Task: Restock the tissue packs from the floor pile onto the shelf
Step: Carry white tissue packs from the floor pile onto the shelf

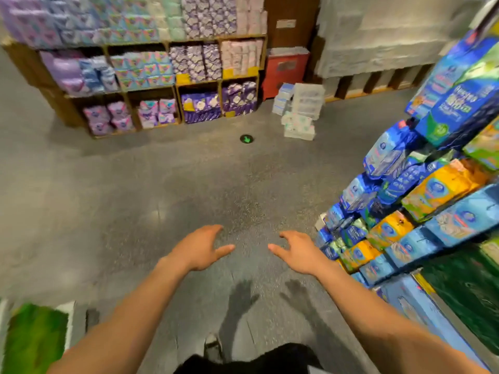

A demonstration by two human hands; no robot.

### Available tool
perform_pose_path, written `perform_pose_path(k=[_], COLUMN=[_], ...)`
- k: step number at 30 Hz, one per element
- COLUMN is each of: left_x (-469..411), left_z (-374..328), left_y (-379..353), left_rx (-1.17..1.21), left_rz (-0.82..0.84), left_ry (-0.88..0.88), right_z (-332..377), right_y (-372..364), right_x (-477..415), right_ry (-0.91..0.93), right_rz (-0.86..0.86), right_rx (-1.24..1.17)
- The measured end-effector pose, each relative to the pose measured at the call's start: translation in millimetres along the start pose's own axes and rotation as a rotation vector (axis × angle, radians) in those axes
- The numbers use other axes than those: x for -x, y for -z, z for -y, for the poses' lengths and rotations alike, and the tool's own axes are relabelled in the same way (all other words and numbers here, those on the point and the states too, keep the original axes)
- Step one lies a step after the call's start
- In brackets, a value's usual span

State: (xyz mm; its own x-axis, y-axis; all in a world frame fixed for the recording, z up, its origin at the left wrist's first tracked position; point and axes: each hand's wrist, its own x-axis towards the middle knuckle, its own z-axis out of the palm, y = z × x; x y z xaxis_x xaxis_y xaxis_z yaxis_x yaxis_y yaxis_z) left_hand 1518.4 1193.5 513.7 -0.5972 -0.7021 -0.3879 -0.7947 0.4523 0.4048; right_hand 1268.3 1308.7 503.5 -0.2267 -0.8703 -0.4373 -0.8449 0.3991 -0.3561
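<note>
Reaching out over bare grey floor (pixel 135 190), the left hand (pixel 201 248) and right hand (pixel 295 251) are both spread open, palms facing each other, holding nothing. Just right of the right hand stands a shelf (pixel 421 211) of blue and orange packs. Far beyond both hands, slightly right, sits the pile of white tissue packs (pixel 299 112), beside a wooden shelf (pixel 151 87) of purple packs.

A shop aisle — shelves (pixel 151 85) stacked with packaged goods (pixel 442 190).
</note>
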Motion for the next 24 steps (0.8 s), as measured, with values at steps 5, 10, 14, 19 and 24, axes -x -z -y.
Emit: perform_pose_path(k=[5,10,14,19,24], left_x=[-129,-277,-395,-531,-661], left_z=[3,-9,-24,-41,-49], left_y=[83,122,154,231,287], left_rx=[-0.143,-0.178,-0.131,-0.059,-0.013], left_rz=[0.072,0.111,0.158,0.131,0.085], left_ry=[-0.124,-0.246,-0.249,-0.219,-0.238], right_z=[-3,-25,-43,-67,-89], right_y=[54,91,156,271,353], right_x=[-84,-188,-293,-424,-545], right_ry=[-0.155,-0.239,-0.227,-0.248,-0.294], right_rz=[-0.086,-0.2,-0.182,-0.172,-0.124], right_rx=[-0.152,-0.368,-0.26,-0.28,-0.244])
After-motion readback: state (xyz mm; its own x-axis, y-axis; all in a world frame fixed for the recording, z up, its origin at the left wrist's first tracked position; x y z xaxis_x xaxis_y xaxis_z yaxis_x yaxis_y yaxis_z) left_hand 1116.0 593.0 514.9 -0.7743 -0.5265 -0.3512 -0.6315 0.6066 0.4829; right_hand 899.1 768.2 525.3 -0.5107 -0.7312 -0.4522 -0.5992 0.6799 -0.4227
